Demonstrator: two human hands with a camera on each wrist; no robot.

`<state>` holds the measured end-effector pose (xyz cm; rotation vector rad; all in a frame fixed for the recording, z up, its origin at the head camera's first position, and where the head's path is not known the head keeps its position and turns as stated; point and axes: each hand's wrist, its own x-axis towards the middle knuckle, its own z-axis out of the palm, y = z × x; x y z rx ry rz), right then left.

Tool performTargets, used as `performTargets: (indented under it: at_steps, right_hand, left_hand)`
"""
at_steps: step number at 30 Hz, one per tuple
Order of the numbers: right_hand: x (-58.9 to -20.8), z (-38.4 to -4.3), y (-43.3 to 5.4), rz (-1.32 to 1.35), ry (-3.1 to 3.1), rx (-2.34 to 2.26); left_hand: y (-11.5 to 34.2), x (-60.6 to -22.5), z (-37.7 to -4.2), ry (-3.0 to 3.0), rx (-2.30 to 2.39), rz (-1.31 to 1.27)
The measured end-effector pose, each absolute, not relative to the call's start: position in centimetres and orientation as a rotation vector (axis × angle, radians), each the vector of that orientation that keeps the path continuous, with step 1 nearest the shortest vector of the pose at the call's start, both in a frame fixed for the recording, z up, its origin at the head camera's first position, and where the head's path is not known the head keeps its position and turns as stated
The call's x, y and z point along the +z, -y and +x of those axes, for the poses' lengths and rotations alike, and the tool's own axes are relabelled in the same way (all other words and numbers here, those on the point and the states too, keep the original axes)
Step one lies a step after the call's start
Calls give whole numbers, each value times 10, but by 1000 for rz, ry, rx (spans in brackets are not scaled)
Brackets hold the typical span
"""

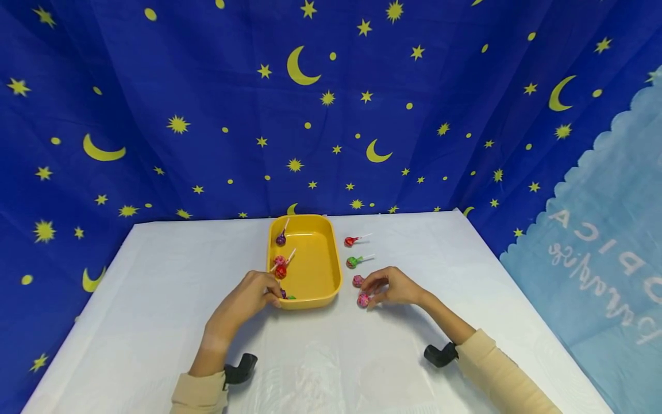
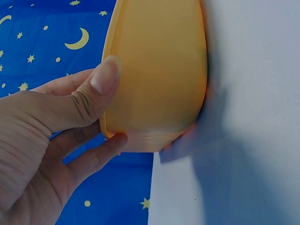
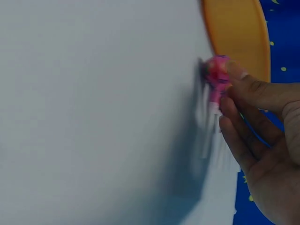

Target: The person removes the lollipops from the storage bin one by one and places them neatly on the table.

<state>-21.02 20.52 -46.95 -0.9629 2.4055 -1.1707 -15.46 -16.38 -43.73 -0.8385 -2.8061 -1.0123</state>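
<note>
picking step, i think: my right hand (image 1: 394,286) pinches a pink lollipop (image 1: 363,301), my left hand (image 1: 252,294) grips the tray (image 1: 312,261) by its near-left corner. it needs a soft lift.

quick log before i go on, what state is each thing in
Yellow tray, upright, open-topped
Lollipops in tray, gathered along its left side
Red lollipop on table, lying, stick pointing right
Green lollipop on table, lying, stick pointing right
Farther pink lollipop, stick hidden
Nearer pink lollipop, wrapped
Left hand, gripping tray's rim
Right hand, apparently pinching nearer pink lollipop
</note>
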Motion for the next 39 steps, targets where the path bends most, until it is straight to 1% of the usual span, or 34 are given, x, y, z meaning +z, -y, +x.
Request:
performTargets:
  at_steps: [7, 13, 19, 27, 39]
  right_hand:
    - [-451, -220, -195, -999, -2452, -1179]
    - [-433, -228, -166, -1006, -2441, -1207]
    - [-420, -231, -134, -1096, -2383, -1230]
    - [-420, -233, -101, -1180, -2297, -1164]
    - [-431, -234, -63, -1199, -2264, -1103]
  left_hand:
    - [163, -437, -155, 2819, -1006, -822]
    - [164, -437, -155, 2814, -1005, -835]
    - [164, -439, -155, 2804, -1026, -833]
    - [164, -438, -155, 2800, -1009, -838]
    - [164, -438, -155, 2781, -1037, -864]
